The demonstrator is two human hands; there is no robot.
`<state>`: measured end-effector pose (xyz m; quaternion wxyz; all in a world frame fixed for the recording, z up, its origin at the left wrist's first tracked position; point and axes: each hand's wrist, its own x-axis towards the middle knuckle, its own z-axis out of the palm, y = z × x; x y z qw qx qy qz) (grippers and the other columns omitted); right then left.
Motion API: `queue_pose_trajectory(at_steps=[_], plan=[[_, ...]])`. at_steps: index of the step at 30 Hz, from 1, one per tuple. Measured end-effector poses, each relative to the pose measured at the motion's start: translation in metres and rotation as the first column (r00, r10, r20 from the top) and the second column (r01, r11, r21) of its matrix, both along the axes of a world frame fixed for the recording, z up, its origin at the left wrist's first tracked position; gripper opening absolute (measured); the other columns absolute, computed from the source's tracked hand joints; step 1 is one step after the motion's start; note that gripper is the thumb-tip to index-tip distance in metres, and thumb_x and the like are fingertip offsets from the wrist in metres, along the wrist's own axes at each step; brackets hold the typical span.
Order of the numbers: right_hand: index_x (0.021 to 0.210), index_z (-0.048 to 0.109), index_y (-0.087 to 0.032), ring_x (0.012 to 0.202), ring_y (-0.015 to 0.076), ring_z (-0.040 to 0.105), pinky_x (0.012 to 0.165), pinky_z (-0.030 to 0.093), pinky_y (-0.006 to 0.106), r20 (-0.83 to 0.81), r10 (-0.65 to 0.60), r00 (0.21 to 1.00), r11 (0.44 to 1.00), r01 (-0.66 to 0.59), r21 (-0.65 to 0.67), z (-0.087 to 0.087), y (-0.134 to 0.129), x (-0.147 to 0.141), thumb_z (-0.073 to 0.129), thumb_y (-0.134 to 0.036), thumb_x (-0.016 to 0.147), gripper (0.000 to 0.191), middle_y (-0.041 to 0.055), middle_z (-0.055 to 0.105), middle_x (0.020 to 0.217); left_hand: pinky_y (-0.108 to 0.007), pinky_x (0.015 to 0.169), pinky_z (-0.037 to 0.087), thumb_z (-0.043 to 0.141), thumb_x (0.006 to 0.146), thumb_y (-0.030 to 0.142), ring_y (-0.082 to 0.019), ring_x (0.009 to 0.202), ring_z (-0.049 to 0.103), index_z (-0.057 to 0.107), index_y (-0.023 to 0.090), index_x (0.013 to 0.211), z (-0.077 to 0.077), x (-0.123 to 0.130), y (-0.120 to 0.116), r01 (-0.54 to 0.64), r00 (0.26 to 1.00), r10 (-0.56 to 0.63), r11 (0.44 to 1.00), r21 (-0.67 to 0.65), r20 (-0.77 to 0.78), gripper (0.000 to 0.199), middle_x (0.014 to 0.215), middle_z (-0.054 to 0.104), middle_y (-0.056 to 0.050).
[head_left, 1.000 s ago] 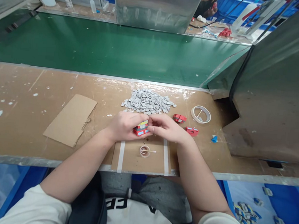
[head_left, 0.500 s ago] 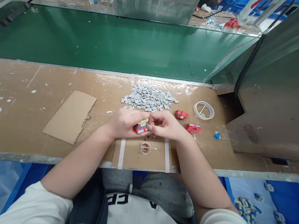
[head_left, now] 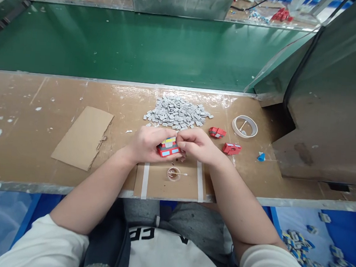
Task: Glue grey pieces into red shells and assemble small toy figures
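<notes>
My left hand [head_left: 147, 144] is closed around a red toy vehicle [head_left: 168, 148] with light blue windows, a dark grey band and a yellow and pale patch on top. At its right side my right hand [head_left: 197, 145] has thumb and forefinger pinched together against the toy; whatever lies between those fingertips is hidden. Below the hands, a small round cup [head_left: 173, 174] with a cotton swab [head_left: 181, 174] across it stands on a taped cardboard sheet [head_left: 157, 190]. Just beyond the hands lies a heap of small grey plastic pieces [head_left: 180, 111].
Two more red toy vehicles [head_left: 217, 132] lie right of the heap, near a tape roll [head_left: 234, 126] and a blue scrap [head_left: 261, 157]. Torn cardboard [head_left: 82, 137] lies left. A green conveyor belt [head_left: 126, 48] runs behind. A blue bin [head_left: 344, 231] of small toys sits below right.
The toy has turned slightly, so more of its windowed side and top shows. Both hands keep nearly the same place and hold; the whole view has shifted a little.
</notes>
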<state>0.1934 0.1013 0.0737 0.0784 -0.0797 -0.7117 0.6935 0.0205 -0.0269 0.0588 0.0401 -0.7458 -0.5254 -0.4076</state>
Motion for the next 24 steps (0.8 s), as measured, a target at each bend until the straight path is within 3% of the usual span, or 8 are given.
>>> queue_pose_trajectory(at_steps=[6,12,19,24], plan=[[0.063,0.059,-0.018,0.047,0.0134,0.057,0.049,0.045,0.025,-0.098,-0.001,0.995,0.98,-0.019,-0.198,-0.004,0.0,-0.005,0.057,-0.036,0.086,0.03,-0.0009,0.058,0.053,-0.024,0.067,0.055,0.068,0.091,0.065,-0.014,0.063,0.071,0.072,0.02,0.104,0.003,0.0,-0.001,-0.017,0.997,0.022,0.997,-0.074,0.069,0.047,0.074,0.076,-0.002],[0.065,0.06,-0.017,0.048,0.013,0.055,0.05,0.044,0.025,-0.12,-0.023,0.993,0.985,0.002,-0.172,-0.007,-0.001,-0.006,0.06,-0.041,0.09,0.035,-0.0006,0.058,0.056,-0.023,0.066,0.054,0.068,0.092,0.064,-0.013,0.062,0.071,0.07,0.02,0.101,0.004,0.001,-0.002,-0.013,0.995,0.014,1.0,-0.008,0.097,0.045,0.075,0.077,-0.001],[0.065,0.061,-0.017,0.05,0.0124,0.055,0.051,0.046,0.025,-0.149,-0.059,0.987,0.992,0.041,-0.117,-0.013,0.001,-0.006,0.061,-0.054,0.095,0.047,-0.001,0.059,0.055,-0.025,0.069,0.055,0.073,0.089,0.059,-0.015,0.069,0.073,0.071,0.02,0.107,-0.002,-0.001,-0.003,-0.015,0.994,0.02,0.999,-0.044,0.109,0.043,0.08,0.078,-0.002],[0.07,0.06,-0.018,0.05,0.0118,0.058,0.05,0.049,0.024,-0.085,-0.124,0.989,0.989,0.116,-0.09,-0.017,0.001,-0.007,0.057,-0.064,0.099,0.054,-0.0019,0.059,0.058,-0.025,0.07,0.056,0.074,0.089,0.062,-0.015,0.072,0.075,0.072,0.02,0.11,-0.006,-0.002,0.0,-0.058,0.991,0.06,0.998,-0.022,0.122,0.046,0.089,0.081,-0.004]])
